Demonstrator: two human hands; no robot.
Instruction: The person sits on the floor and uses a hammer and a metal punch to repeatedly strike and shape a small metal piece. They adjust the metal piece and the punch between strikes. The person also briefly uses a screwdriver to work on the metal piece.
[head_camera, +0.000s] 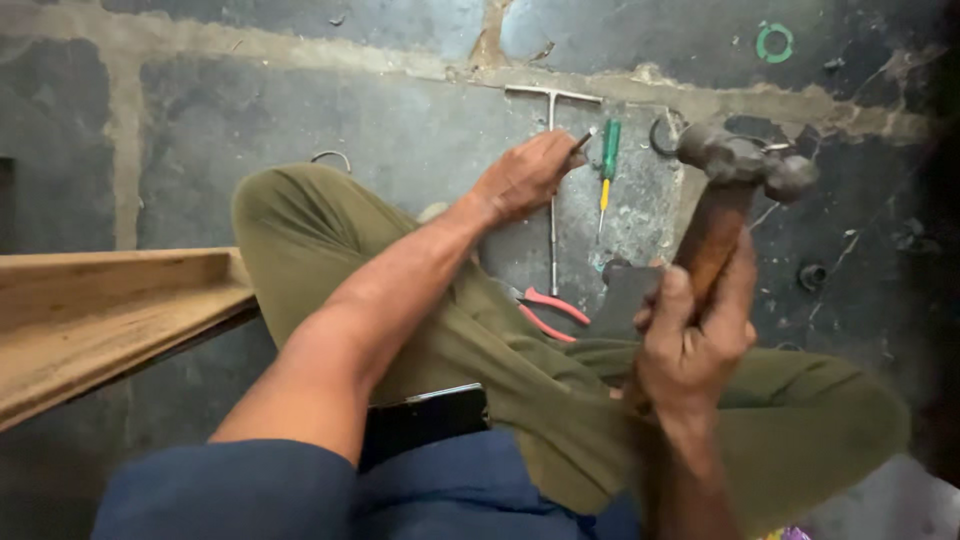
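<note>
Right hand (690, 345) clamped round the hammer (735, 190) handle, mid-shaft. Handle is worn brown wood; head is dull grey steel, rounded at both ends, raised over the floor (300, 120) near its far right part. Head is a bit blurred.

Left hand (525, 178) closed on a thin dark rod (583, 140), maybe a punch or nail; only the tip shows past the fingers, so can't say which. It's down at the floor just beyond the left knee.

Around it on the floor:
- 1 T-handle wrench (552, 150), bare metal, long straight shank running toward the person, partly under the left hand.
- 1 screwdriver (607, 165), green handle, yellow collar, just right of the wrench, parallel to it.
- 1 pliers (548, 308), red grips, by the near end of the wrench shank, against the trouser leg.
- 1 dark flat block (622, 295) beside the pliers, under the hammer handle.
- 1 green ring (774, 42), far right corner, well apart.
- 1 dark ring (662, 138) between screwdriver and hammer head.

Floor is rough dark concrete with pale patched seams. Wood planks (90, 310), stacked, close off the left edge; open floor lies beyond the tools.
</note>
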